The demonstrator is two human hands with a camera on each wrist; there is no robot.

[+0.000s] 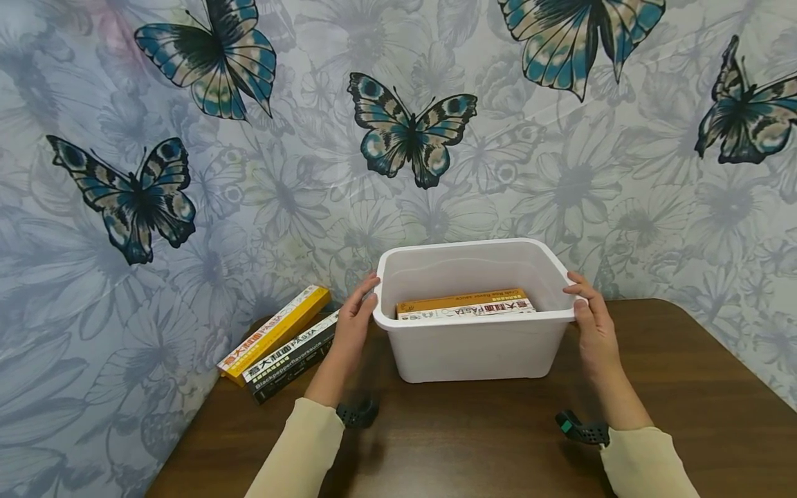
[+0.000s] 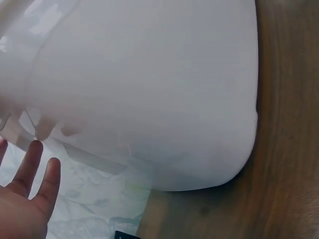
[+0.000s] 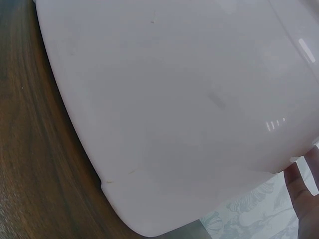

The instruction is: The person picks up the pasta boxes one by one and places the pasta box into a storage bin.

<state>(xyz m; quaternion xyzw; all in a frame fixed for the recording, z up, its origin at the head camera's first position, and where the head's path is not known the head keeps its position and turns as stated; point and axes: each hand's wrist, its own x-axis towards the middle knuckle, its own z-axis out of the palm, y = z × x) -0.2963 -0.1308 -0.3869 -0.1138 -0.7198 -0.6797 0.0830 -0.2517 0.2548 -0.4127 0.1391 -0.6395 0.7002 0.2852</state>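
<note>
A white plastic storage bin [image 1: 476, 349] stands on the brown table. My left hand [image 1: 353, 332] holds its left rim, thumb and fingertips at the edge. On the opposite side, my right hand [image 1: 594, 328] grips the right rim, with the thumb toward the front. The left wrist view shows the left fingers [image 2: 48, 186] up against the underside of the rim; the right wrist view has the right fingers [image 3: 297, 189] likewise at the rim. Inside the bin lies an orange and white pasta box [image 1: 463, 304], its lower part hidden by the front wall.
Left of the bin, a yellow pasta box [image 1: 277, 332] and a black pasta box [image 1: 289, 360] lie side by side at the table's left edge. The wooden table [image 1: 467, 443] meets a wall [image 1: 299, 207] covered in butterflies and flowers behind the bin.
</note>
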